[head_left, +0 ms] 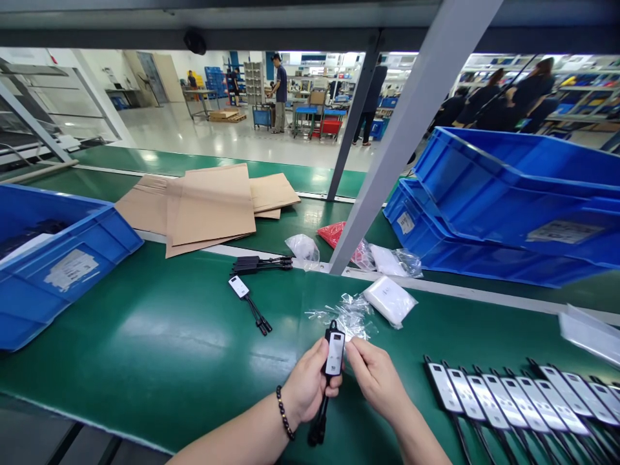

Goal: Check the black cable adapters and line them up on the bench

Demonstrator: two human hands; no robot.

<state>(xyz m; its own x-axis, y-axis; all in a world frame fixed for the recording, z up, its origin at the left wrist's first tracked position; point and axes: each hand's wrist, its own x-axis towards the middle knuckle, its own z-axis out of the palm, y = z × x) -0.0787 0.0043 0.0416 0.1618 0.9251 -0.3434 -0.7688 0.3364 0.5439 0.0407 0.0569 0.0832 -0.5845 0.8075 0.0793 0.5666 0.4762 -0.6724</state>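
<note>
My left hand (310, 381) is wrapped round a black cable module (335, 355) with a white label on its face, a loop at its top and short leads hanging below. Close to the module's right edge, my right hand (378, 374) pinches finger and thumb together; what lies between them is too small to make out. Just beyond my hands is a pile of clear plastic scraps (351, 316). A second labelled module (239, 288) lies to the left, leads towards me, below a stack of dark modules (256, 264).
At right, several labelled modules (489, 400) lie in rows. A white packet (390, 300) and bags, one red (332, 234), sit near a metal post (378, 187). Cardboard sheets (213, 206) lie behind. Blue bins stand left (72, 271) and right (523, 194). People are in the background.
</note>
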